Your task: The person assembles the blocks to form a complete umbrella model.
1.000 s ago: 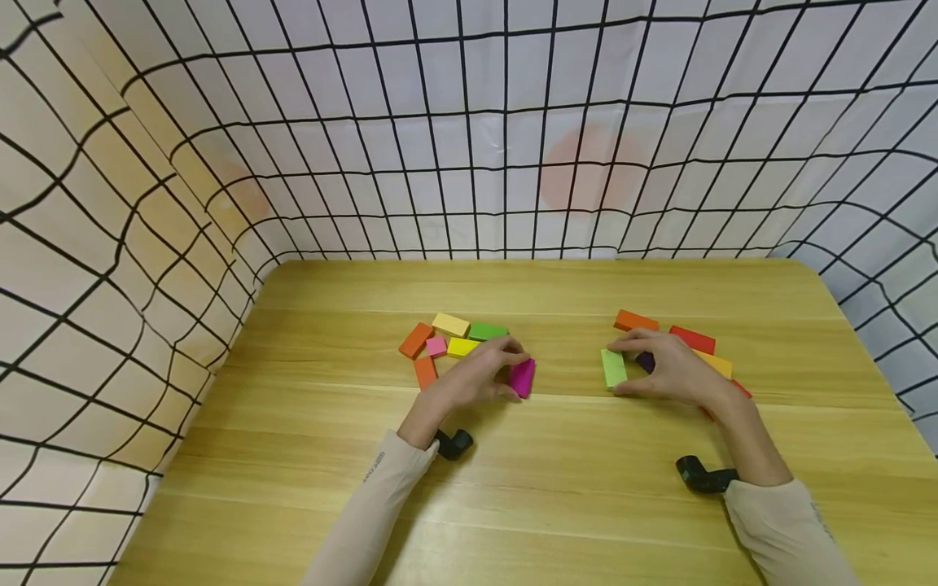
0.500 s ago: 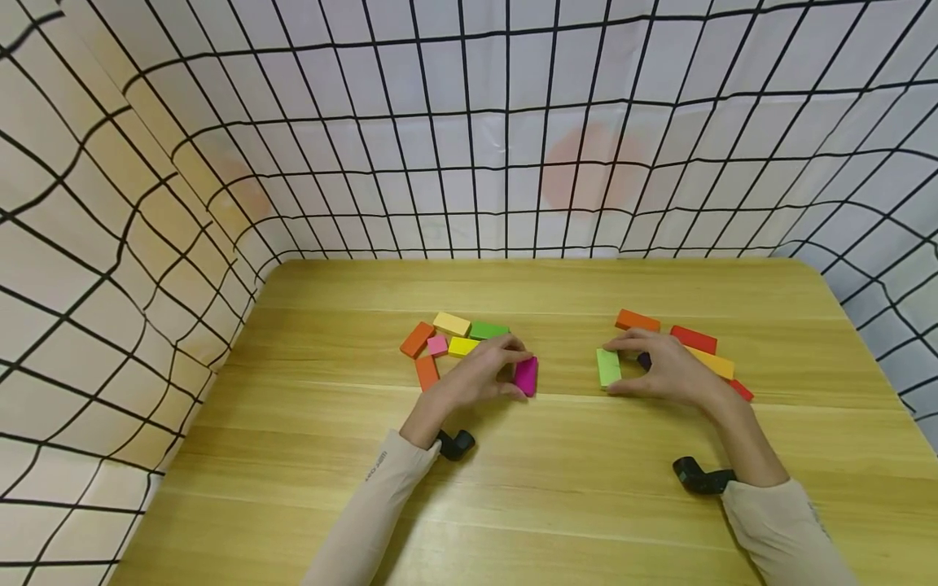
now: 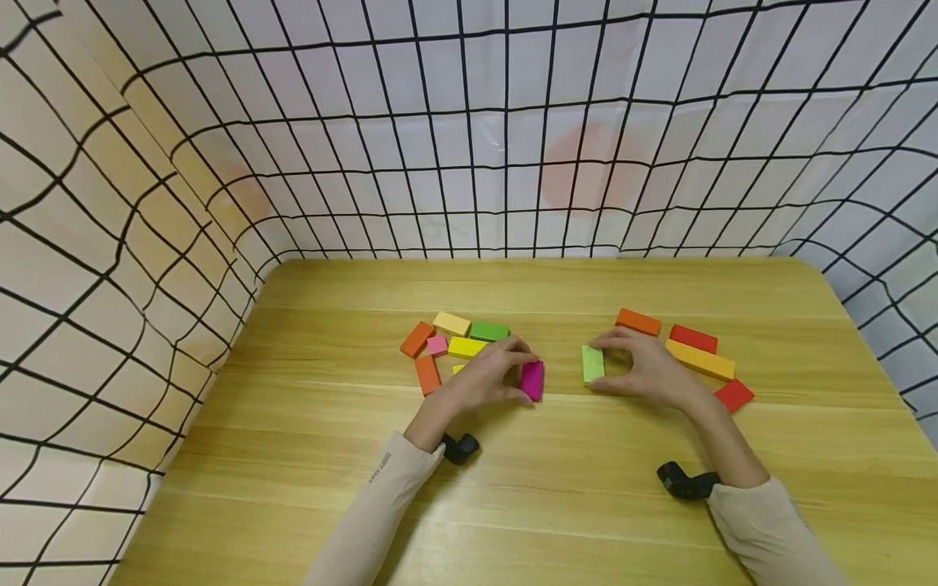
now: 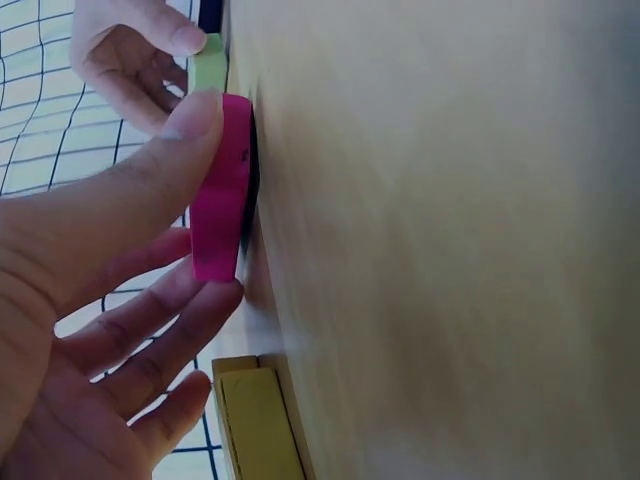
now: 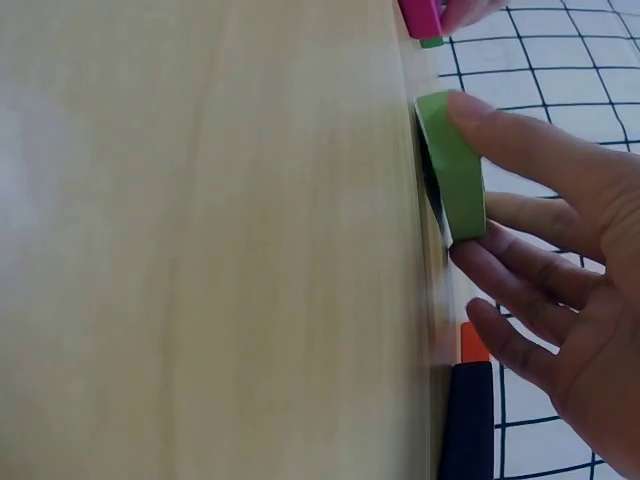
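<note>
My left hand [image 3: 484,376] pinches a magenta block [image 3: 532,381] by its two ends, between thumb and fingers. In the left wrist view that magenta block [image 4: 222,190] is held close over the wood, with a dark shadow under it. Across a short gap, my right hand [image 3: 648,370] pinches a light green block [image 3: 593,365] the same way. The right wrist view shows the thumb on one end of the green block [image 5: 455,165] and fingertips at the other, the block slightly tilted above the table. The two blocks face each other, apart.
Left of the left hand lie loose blocks: orange [image 3: 417,339], cream [image 3: 451,324], pink [image 3: 436,345], green [image 3: 488,330] and yellow [image 3: 466,347]. Beyond the right hand are orange [image 3: 637,321], red [image 3: 693,338] and amber [image 3: 699,360] blocks. A dark block [image 5: 468,420] shows in the right wrist view.
My right hand has moved left with the light green block, away from the blocks on the right. My left hand has shifted slightly right with the magenta block, narrowing the gap.
</note>
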Action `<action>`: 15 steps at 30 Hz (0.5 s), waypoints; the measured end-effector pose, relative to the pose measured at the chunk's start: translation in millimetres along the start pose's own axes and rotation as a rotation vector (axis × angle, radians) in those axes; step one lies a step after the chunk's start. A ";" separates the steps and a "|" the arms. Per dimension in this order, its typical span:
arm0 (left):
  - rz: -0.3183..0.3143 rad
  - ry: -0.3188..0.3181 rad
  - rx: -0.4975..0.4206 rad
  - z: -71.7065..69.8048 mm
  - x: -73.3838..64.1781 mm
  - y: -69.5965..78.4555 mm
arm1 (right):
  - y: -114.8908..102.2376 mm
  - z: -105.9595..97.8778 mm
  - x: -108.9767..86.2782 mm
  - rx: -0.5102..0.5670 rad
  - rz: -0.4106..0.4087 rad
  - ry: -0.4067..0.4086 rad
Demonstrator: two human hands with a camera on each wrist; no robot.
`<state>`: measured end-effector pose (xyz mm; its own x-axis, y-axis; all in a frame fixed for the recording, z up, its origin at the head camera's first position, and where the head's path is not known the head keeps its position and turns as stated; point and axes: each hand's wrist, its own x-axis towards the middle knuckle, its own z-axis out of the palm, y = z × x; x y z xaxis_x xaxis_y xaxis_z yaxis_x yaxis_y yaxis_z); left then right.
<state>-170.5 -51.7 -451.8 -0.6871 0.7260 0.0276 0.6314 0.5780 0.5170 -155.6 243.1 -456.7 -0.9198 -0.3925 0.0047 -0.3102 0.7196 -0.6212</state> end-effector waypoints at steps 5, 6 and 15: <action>-0.015 -0.006 -0.018 -0.5 -1.6 -2.3 | 1.2 -0.9 -0.2 -0.009 -0.019 -0.025; -0.015 -0.008 -0.019 -0.6 -1.9 -2.9 | 1.8 -1.4 -0.7 -0.008 -0.022 -0.034; -0.014 -0.011 -0.067 -0.3 -2.3 -5.1 | 5.2 -6.0 -2.8 0.016 -0.040 -0.049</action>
<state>-172.3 -56.5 -454.2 -0.6918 0.7220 0.0109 0.5957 0.5621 0.5738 -156.1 251.3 -455.2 -0.8935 -0.4490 -0.0085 -0.3424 0.6934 -0.6340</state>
